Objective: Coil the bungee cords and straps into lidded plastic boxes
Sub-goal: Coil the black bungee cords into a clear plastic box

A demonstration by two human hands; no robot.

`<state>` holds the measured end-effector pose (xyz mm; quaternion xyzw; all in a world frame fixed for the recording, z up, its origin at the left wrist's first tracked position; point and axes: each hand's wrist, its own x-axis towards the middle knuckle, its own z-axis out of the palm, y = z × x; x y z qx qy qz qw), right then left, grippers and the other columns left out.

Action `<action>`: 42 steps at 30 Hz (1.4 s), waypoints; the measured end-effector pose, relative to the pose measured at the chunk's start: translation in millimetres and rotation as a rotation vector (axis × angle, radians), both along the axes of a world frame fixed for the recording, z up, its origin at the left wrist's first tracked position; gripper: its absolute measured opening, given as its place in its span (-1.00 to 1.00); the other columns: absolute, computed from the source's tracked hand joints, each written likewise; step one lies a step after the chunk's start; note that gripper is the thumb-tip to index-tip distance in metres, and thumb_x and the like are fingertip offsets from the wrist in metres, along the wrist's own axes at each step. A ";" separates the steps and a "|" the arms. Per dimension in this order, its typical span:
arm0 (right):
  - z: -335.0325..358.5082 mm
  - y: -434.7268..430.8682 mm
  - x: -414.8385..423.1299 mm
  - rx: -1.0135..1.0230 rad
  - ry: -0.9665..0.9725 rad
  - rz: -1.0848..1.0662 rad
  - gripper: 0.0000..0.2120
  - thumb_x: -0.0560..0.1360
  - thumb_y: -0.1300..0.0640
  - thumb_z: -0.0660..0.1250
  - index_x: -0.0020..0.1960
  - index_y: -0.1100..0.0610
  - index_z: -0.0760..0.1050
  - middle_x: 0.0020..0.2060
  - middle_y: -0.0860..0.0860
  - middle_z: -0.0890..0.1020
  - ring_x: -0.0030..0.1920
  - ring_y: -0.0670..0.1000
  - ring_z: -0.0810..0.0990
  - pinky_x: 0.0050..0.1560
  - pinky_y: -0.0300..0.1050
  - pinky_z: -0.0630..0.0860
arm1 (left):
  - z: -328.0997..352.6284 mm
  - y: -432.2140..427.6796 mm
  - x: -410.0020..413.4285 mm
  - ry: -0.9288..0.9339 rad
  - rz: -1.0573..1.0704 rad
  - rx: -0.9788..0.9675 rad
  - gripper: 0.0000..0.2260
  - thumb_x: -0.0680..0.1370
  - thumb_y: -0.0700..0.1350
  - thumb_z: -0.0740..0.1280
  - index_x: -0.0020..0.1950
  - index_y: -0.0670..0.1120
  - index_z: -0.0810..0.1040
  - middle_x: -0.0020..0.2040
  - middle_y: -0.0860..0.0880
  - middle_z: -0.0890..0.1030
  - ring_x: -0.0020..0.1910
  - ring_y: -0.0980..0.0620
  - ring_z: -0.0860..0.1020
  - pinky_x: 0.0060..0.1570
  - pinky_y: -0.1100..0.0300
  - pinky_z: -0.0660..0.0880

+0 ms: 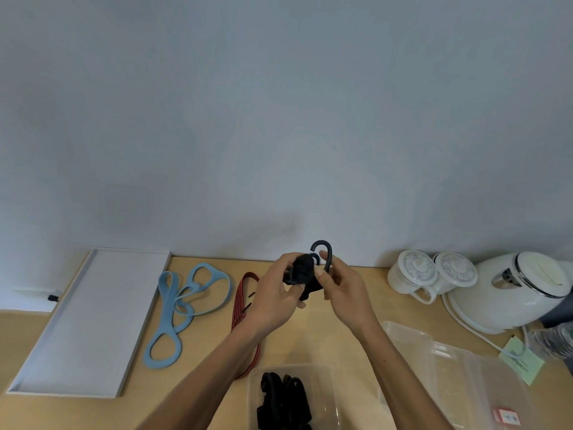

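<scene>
Centre frame, above the surface, my left grip clenches the coiled black bungee cord; my right grip pinches its stiff hook. Likely light and springy: hold the bundle, or it uncoils.

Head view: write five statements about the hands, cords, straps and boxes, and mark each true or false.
1. The left hand and the right hand both hold a bundled black bungee cord above the table. True.
2. The blue strap lies inside the grey tray. False: it lies on the table beside the tray.
3. The clear box nearest the camera holds black cords. True.
4. The red strap is coiled in that box. False: it lies stretched out on the table.
5. The black bungee cord's hook points down at the table. False: its curve sticks up above the hands.
</scene>
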<state>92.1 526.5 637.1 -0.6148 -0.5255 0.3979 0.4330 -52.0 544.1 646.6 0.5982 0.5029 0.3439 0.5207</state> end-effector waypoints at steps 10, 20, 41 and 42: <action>1.3 -3.2 -0.6 0.042 -0.069 -0.089 -0.87 0.60 0.10 0.19 0.03 0.06 0.50 -0.39 -0.07 0.56 -0.40 -0.14 0.45 -0.28 -0.20 0.41 | -0.8 -3.7 1.4 -0.038 -0.004 -0.031 -0.60 0.54 -0.37 0.24 0.22 0.08 0.45 0.03 -0.02 0.55 -0.11 0.12 0.59 -0.27 0.24 0.60; 0.5 -4.6 1.5 0.084 -0.260 -0.022 -0.88 0.59 0.12 0.23 0.05 0.09 0.53 -0.36 -0.05 0.61 -0.30 -0.07 0.55 -0.32 -0.33 0.38 | -1.7 -2.5 3.6 0.031 -0.008 0.014 -0.64 0.54 -0.33 0.26 0.25 0.02 0.47 0.02 -0.07 0.57 -0.16 0.03 0.62 -0.29 0.24 0.59; -1.5 -4.2 5.1 -0.032 -0.257 0.117 -0.82 0.60 0.15 0.20 -0.09 0.14 0.55 -0.42 -0.02 0.49 -0.40 -0.08 0.40 -0.30 -0.11 0.40 | -0.9 3.5 1.5 0.211 -0.064 0.053 -0.64 0.47 -0.30 0.28 0.19 0.03 0.57 -0.04 0.03 0.61 -0.03 0.03 0.54 -0.01 0.14 0.52; -0.7 -4.7 4.6 -0.024 -0.256 0.092 -0.83 0.60 0.14 0.20 -0.07 0.11 0.55 -0.41 0.00 0.52 -0.39 -0.06 0.43 -0.29 -0.11 0.42 | 2.3 5.8 -0.4 0.165 -0.085 0.004 -0.65 0.47 -0.29 0.27 0.17 0.03 0.58 -0.08 0.01 0.62 -0.09 0.01 0.58 -0.05 0.14 0.54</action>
